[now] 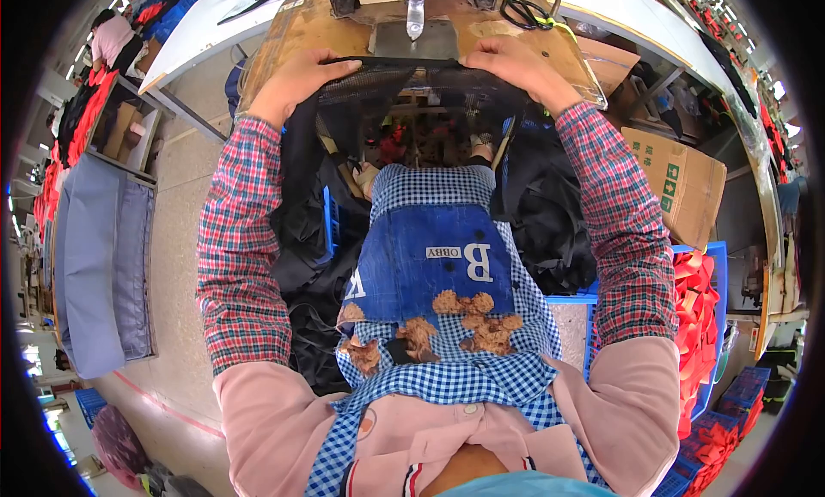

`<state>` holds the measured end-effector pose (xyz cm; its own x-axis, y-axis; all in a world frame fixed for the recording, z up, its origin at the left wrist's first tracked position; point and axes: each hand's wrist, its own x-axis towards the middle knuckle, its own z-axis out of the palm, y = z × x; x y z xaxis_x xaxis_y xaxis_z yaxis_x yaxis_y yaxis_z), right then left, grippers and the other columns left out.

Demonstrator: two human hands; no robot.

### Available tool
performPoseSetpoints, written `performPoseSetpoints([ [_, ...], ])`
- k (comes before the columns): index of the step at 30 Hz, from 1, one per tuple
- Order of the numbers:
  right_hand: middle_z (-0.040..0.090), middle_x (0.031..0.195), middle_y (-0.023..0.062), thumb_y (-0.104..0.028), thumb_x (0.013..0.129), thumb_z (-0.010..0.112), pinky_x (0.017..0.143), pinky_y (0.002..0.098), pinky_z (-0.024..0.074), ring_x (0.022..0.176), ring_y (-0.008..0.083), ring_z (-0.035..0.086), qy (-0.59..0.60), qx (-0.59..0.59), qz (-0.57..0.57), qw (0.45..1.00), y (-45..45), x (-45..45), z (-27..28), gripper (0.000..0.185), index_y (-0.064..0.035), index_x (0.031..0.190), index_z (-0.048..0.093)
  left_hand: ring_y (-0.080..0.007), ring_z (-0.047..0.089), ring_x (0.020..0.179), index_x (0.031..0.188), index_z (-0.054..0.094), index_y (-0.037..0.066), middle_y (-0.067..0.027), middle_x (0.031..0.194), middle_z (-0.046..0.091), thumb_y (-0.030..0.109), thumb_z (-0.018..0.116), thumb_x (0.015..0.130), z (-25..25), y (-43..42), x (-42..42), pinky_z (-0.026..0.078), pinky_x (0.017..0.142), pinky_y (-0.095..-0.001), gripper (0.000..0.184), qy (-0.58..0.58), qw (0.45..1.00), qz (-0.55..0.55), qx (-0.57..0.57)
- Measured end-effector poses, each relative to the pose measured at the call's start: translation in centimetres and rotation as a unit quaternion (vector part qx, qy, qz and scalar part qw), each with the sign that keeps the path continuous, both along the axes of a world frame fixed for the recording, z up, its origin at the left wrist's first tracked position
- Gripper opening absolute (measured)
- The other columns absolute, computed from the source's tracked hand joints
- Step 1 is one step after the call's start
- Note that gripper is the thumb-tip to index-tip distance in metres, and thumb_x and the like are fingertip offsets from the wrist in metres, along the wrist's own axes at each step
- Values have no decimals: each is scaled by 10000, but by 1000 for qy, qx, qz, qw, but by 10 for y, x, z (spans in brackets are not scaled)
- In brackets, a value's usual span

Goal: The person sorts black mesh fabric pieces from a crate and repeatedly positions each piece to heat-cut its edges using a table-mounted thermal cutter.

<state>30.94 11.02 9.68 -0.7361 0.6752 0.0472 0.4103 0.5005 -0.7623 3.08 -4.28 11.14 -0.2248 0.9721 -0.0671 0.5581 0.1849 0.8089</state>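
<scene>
A piece of black mesh fabric point(361, 89) is stretched between my two hands at the front edge of a worn wooden work table point(301, 33). My left hand point(302, 80) pinches its left end, thumb pointing inward along the top edge. At the other end, my right hand point(521, 67) grips the same edge between thumb and fingers. Just beyond the fabric, a machine's narrow, pale vertical tip point(415, 20) points down over a grey metal plate point(414, 40). The fabric's lower part hangs toward my lap.
Black cloth point(541, 205) is heaped on both sides of my lap. To the right stand a cardboard box point(675, 183) and a blue crate point(715, 325) of red pieces point(694, 308). White tables point(215, 33) flank the machine. At far left, another person point(116, 42) bends over.
</scene>
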Motion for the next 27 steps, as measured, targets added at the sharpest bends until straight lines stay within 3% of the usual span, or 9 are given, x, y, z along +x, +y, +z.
performPoseSetpoints([
  [5, 600, 759, 8, -336, 798, 659, 670, 267, 420, 733, 112, 536, 9, -6, 6, 1000, 39, -26, -22, 309, -34, 865, 667, -130, 642, 784, 1084, 611, -47, -82, 932, 675, 241, 640, 876, -23, 32, -25, 525, 697, -234, 357, -48, 997, 38, -40],
  [8, 594, 730, -13, -279, 787, 689, 621, 238, 430, 676, 80, 536, 31, -19, 4, 999, 40, -29, -19, 264, -27, 863, 666, -155, 640, 692, 974, 642, -69, -95, 832, 674, 276, 705, 815, -25, 34, -20, 501, 620, -262, 384, -157, 986, 55, -24],
  [11, 600, 735, -20, -283, 786, 690, 624, 233, 429, 679, 71, 538, 10, -33, 2, 999, 41, -29, -16, 254, -39, 850, 666, -157, 642, 722, 977, 650, -58, -88, 831, 677, 278, 709, 805, -32, 39, -28, 502, 649, -268, 382, -170, 985, 33, -16],
  [22, 608, 728, -30, -270, 781, 698, 628, 215, 430, 677, 64, 546, 11, -49, 12, 999, 42, -28, -17, 230, -51, 844, 675, -219, 632, 733, 903, 672, -57, -114, 796, 669, 382, 710, 766, -45, 50, -44, 469, 675, -335, 461, 63, 998, -4, 20],
  [26, 620, 741, -18, -264, 784, 697, 638, 211, 441, 683, 70, 558, -5, -44, 19, 999, 36, -27, -7, 231, -47, 859, 680, -123, 632, 773, 1016, 669, -24, -68, 908, 682, 225, 669, 845, -26, 42, -30, 496, 708, -245, 302, 107, 993, 17, -38],
  [27, 623, 743, -16, -263, 783, 698, 646, 210, 445, 688, 73, 563, -8, -54, 12, 998, 34, -28, -4, 234, -45, 868, 681, -157, 631, 760, 982, 670, -35, -85, 872, 678, 277, 681, 817, -28, 42, -31, 486, 696, -276, 353, 116, 993, 9, -13],
])
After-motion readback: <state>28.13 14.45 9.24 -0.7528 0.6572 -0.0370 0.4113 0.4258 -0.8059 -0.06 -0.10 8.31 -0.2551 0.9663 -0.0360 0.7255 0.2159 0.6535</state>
